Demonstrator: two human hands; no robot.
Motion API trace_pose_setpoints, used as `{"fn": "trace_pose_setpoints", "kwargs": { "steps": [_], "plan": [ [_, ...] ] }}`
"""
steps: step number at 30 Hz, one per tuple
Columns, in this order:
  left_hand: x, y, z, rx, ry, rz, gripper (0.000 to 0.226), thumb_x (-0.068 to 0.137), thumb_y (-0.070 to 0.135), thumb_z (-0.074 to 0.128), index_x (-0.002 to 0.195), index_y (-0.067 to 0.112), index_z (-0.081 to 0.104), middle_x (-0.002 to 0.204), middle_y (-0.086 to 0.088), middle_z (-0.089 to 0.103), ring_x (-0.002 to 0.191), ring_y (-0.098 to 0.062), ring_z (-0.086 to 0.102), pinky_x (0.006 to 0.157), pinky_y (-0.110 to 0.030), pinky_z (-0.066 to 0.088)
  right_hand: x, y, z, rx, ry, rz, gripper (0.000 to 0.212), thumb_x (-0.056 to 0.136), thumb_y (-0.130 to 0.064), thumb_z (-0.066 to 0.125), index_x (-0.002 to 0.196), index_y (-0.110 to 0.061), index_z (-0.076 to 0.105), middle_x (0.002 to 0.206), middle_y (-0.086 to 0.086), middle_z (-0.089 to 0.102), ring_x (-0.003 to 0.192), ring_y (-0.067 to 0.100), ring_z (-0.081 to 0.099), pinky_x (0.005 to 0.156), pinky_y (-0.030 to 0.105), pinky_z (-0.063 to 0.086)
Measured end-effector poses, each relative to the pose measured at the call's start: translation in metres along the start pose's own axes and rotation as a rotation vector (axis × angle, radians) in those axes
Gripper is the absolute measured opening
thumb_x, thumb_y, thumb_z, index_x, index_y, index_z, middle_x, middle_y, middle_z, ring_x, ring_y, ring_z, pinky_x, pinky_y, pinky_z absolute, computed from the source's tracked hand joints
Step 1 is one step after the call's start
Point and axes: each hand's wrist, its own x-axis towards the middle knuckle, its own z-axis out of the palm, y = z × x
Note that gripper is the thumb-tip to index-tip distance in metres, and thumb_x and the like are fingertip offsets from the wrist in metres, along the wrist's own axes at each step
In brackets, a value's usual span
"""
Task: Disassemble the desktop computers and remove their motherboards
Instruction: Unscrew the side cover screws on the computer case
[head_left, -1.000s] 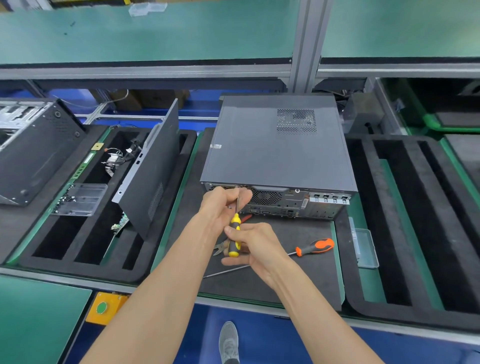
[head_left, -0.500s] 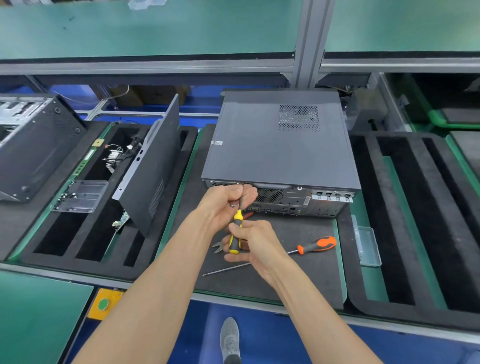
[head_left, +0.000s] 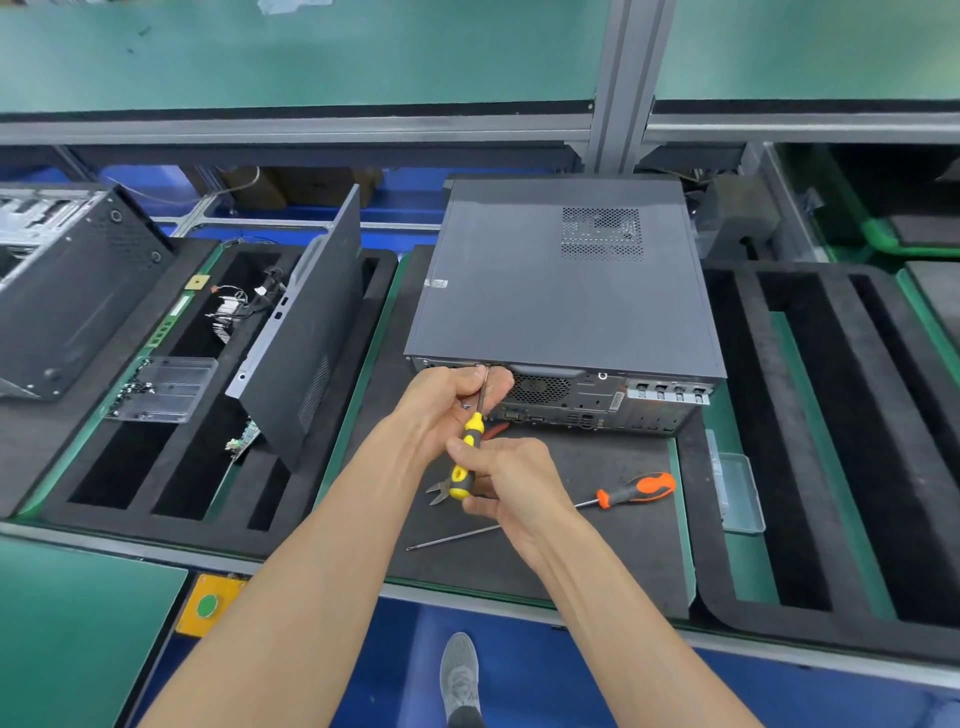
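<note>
A dark grey desktop computer (head_left: 561, 291) lies flat on a black foam mat (head_left: 613, 519), its rear port panel facing me. My right hand (head_left: 514, 483) grips the handle of a yellow-and-black screwdriver (head_left: 467, 460). Its shaft points up to the top edge of the rear panel. My left hand (head_left: 447, 400) is curled around the shaft near the tip, and a small loose screw shows in its palm.
An orange-handled screwdriver (head_left: 634, 488) and metal pliers (head_left: 439, 491) lie on the mat. A detached side panel (head_left: 306, 332) leans in a slotted foam tray (head_left: 130, 499) on the left, beside a clear parts box (head_left: 166, 387). Another open case (head_left: 67, 291) sits far left. A clear lid (head_left: 737, 493) lies on the right.
Both hands and the yellow screwdriver have stayed at the same spot on the rear panel. The view has shifted slightly.
</note>
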Motion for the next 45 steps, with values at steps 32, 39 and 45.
{"fn": "trace_pose_setpoints", "kwargs": {
  "steps": [32,39,45],
  "plan": [
    [-0.005,0.004,0.012,-0.188,0.148,-0.059,0.038,0.097,-0.016,0.033,0.133,-0.018,0.047,0.081,-0.014,0.059,0.053,-0.01,0.054,0.046,-0.015,0.045,-0.002,-0.003,-0.011,0.105,-0.147,0.03,0.022,0.098,0.001,0.057,0.114,0.014,0.063,0.1,0.027,0.073,0.088,0.035,0.074,0.069,0.041,0.061],
    [-0.006,0.005,0.014,-0.179,0.167,-0.058,0.041,0.095,-0.017,0.031,0.135,-0.017,0.045,0.081,-0.016,0.06,0.046,-0.01,0.055,0.043,-0.016,0.043,0.002,0.005,-0.005,-0.028,-0.013,-0.007,0.019,0.083,-0.014,0.083,0.085,-0.001,0.069,0.075,0.012,0.062,0.058,0.016,0.063,0.058,0.03,0.058],
    [-0.004,0.005,0.014,-0.226,0.156,-0.065,0.04,0.097,-0.016,0.032,0.135,-0.017,0.044,0.082,-0.016,0.06,0.048,-0.011,0.056,0.044,-0.016,0.045,0.001,0.001,-0.01,0.083,-0.131,0.015,0.019,0.094,0.0,0.065,0.107,0.013,0.067,0.096,0.028,0.072,0.084,0.036,0.074,0.066,0.038,0.06]
  ]
}}
